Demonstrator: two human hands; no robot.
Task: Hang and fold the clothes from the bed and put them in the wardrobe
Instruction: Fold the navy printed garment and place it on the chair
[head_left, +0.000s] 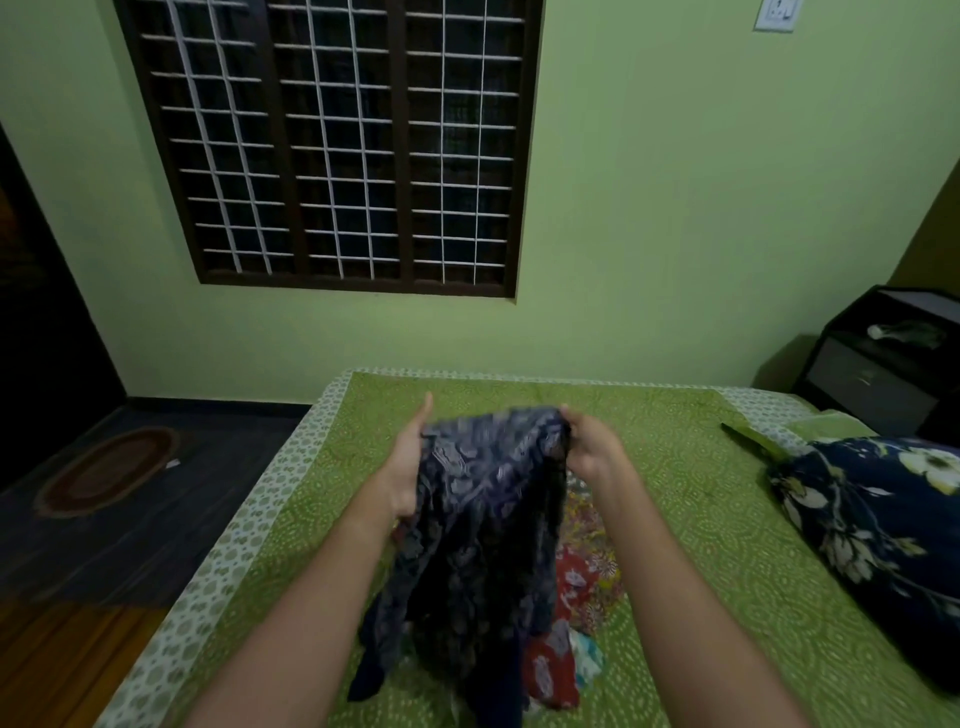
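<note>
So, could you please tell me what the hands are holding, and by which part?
The dark blue patterned garment, lifted by its top edge: the left hand and the right hand hold opposite corners.

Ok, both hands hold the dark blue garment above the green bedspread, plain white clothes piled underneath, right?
No. The head view shows the clothes under the dark blue garment are red and floral, not plain white. The left hand and right hand hold it above the green bedspread.
</note>
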